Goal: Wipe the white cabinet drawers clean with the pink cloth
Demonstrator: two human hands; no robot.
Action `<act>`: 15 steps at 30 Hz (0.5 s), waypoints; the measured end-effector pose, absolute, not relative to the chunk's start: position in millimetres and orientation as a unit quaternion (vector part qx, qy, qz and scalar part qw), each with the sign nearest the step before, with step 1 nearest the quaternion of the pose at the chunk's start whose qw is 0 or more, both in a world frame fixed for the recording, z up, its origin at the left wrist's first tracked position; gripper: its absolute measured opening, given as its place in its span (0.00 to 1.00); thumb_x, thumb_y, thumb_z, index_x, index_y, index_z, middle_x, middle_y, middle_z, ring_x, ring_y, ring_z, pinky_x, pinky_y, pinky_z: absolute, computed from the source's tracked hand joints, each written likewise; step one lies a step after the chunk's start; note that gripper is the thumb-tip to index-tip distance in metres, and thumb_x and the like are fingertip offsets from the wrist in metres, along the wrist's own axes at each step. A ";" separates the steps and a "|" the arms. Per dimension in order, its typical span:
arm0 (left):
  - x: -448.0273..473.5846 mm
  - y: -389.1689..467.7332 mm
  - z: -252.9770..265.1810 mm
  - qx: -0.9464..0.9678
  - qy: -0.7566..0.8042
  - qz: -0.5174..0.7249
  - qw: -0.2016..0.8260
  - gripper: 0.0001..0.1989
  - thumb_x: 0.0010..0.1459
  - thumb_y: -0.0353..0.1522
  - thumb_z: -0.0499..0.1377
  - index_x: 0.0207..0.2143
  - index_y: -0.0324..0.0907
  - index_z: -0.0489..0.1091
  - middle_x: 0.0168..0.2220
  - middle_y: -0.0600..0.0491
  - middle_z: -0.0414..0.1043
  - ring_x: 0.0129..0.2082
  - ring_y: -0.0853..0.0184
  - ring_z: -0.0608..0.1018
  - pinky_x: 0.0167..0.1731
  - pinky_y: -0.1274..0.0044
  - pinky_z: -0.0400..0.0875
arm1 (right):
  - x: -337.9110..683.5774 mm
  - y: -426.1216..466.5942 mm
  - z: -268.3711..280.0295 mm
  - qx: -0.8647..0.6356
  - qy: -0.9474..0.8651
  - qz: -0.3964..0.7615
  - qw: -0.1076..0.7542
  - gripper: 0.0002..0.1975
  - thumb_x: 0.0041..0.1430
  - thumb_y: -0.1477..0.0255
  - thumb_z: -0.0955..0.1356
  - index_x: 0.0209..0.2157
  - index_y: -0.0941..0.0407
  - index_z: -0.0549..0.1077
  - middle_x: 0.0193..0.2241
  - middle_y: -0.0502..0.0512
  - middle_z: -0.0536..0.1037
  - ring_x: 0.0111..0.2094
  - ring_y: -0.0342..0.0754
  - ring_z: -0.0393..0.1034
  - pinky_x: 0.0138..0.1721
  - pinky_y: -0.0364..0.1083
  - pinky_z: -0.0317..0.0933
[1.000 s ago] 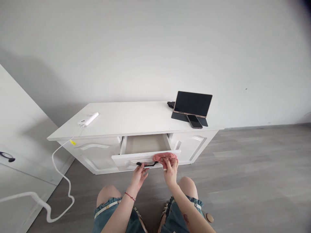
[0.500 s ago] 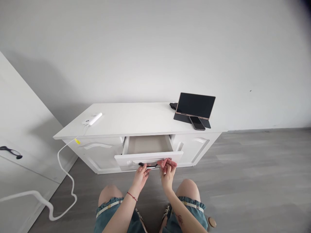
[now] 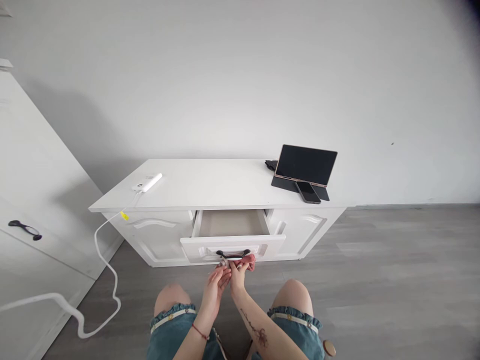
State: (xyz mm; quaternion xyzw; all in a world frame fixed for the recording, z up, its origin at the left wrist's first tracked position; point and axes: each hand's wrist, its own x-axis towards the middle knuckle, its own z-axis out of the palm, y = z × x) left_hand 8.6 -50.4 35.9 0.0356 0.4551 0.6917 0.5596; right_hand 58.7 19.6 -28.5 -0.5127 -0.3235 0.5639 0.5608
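A pinkish-red cloth (image 3: 249, 261) is bunched in my right hand (image 3: 237, 278), just below the black handle (image 3: 233, 254) of the pulled-out drawer (image 3: 232, 243). My left hand (image 3: 215, 286) is close beside the right one, its fingers stretched towards the cloth and apart from the handle. A small pale bit shows above the left fingertips; whether it belongs to the cloth I cannot tell. The drawer's inside shows a plain beige bottom.
On the white cabinet (image 3: 210, 182) a tablet (image 3: 306, 164) stands in its cover, with a phone (image 3: 308, 192) in front. A white plugged-in device (image 3: 148, 183) sits at the left, its cable (image 3: 112, 272) looping down. A wardrobe (image 3: 41, 175) stands at far left.
My right hand has moved left with the cloth, from the handle's right end to under its middle. My left hand has come off the handle and lower, beside the right.
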 end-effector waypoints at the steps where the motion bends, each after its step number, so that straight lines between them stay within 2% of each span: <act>1: 8.1 -59.2 31.6 0.045 0.472 0.695 0.541 0.08 0.44 0.32 0.68 0.28 0.38 0.75 0.26 0.49 0.79 0.29 0.66 0.80 0.34 0.77 0.74 | 52.4 16.0 -24.1 -0.502 -0.276 0.606 0.551 0.23 0.42 0.66 0.70 0.39 0.50 0.56 0.32 0.46 0.72 0.35 0.47 0.70 0.38 0.47 0.64; 4: 7.1 -85.8 12.6 0.056 0.518 0.702 0.485 0.14 0.38 0.39 0.70 0.22 0.39 0.74 0.20 0.55 0.72 0.23 0.71 0.74 0.26 0.80 0.70 | 33.8 5.1 -10.1 -0.448 -0.152 0.717 0.512 0.25 0.38 0.70 0.73 0.36 0.48 0.58 0.30 0.42 0.74 0.32 0.46 0.72 0.35 0.47 0.66; 8: 10.4 -114.6 -15.1 0.015 0.578 0.672 0.463 0.15 0.38 0.41 0.70 0.20 0.40 0.72 0.17 0.55 0.68 0.20 0.72 0.69 0.23 0.80 0.67 | 8.4 -6.3 9.2 -0.387 -0.124 0.781 0.474 0.21 0.35 0.74 0.73 0.32 0.50 0.62 0.27 0.44 0.76 0.30 0.46 0.73 0.33 0.46 0.67; 13: 17.1 -127.6 -30.6 0.010 0.606 0.611 0.509 0.13 0.43 0.39 0.68 0.17 0.43 0.69 0.15 0.56 0.64 0.17 0.72 0.66 0.23 0.78 0.68 | -13.3 -4.4 46.5 -0.282 -0.041 0.870 0.401 0.10 0.42 0.80 0.71 0.30 0.57 0.71 0.28 0.50 0.79 0.32 0.43 0.74 0.38 0.42 0.68; 15: 17.5 -124.9 -30.9 0.012 0.597 0.601 0.531 0.12 0.43 0.37 0.68 0.17 0.43 0.69 0.16 0.55 0.66 0.19 0.70 0.69 0.26 0.77 0.71 | -12.7 0.5 64.5 -0.241 -0.013 0.897 0.370 0.08 0.46 0.82 0.70 0.31 0.59 0.73 0.32 0.53 0.80 0.35 0.44 0.74 0.42 0.44 0.68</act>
